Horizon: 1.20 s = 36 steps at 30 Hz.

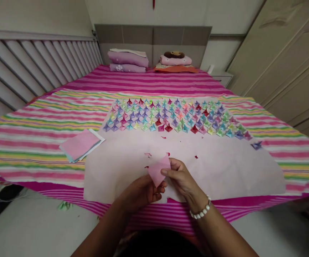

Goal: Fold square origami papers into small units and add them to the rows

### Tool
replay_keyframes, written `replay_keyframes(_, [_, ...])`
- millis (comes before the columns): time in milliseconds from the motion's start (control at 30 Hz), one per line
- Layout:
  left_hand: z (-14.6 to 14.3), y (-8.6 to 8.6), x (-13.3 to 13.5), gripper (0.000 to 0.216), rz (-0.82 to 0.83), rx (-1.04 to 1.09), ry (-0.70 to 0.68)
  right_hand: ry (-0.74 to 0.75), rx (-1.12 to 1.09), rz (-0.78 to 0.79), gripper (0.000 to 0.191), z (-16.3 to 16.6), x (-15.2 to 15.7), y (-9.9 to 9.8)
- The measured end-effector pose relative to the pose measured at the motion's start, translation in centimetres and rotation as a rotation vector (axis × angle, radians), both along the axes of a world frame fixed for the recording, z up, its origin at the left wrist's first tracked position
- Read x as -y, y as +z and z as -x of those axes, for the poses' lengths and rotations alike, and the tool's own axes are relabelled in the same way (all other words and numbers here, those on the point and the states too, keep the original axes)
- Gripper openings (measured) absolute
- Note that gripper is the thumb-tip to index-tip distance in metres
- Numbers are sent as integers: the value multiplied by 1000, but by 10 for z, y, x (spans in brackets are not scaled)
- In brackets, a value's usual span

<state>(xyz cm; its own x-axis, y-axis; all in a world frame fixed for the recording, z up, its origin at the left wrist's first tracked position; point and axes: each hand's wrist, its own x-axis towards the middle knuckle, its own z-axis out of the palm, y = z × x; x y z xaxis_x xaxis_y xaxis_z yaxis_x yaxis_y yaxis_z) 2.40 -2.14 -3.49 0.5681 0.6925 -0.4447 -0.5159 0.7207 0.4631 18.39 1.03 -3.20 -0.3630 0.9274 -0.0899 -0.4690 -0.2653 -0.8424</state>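
A small pink square of paper (158, 170) is held up cornerwise, like a diamond, over the large pale sheet (111, 167). My right hand (179, 176) pinches its right side, with the thumb on the front. Curled round behind its lower left part is my left hand (146, 189); the paper hides some of those fingers, which appear to grip it. Beyond my hands, several rows of folded paper pieces (167, 127) in many colours cover the far part of the sheet. Tiny red and pink scraps (148, 155) lie around the paper.
A stack of coloured paper squares (82, 144) lies left of the sheet on the striped bedspread (36, 142). One purple folded piece (257, 145) sits at the right edge. Folded bedding (129, 61) is piled by the headboard (181, 37). A slatted rail (36, 60) runs along the left.
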Motion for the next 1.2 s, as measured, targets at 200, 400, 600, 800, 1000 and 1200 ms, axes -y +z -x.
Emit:
replay_keyframes(200, [17, 7, -13, 39, -375, -345, 231, -87, 84, 53, 23, -1, -3, 3])
replay_keyframes(400, [16, 22, -9, 22, -588, -666, 196, -48, 114, 0, 19, 4, 2, 0])
replay_keyframes(600, [14, 18, -11, 21, -648, -749, 290, -84, 166, -36, 17, 1, 3, -2])
replay_keyframes(800, [18, 21, -11, 13, -770, -785, 216, -106, 211, -72, 16, 2, 4, 3])
replay_keyframes(1000, [15, 23, -8, 19, -612, -671, 218, -121, 219, -53, 20, 3, 5, 2])
replay_keyframes(1200, [15, 32, -7, 25, -673, -597, 176, -118, 187, -72, 14, 0, 8, 3])
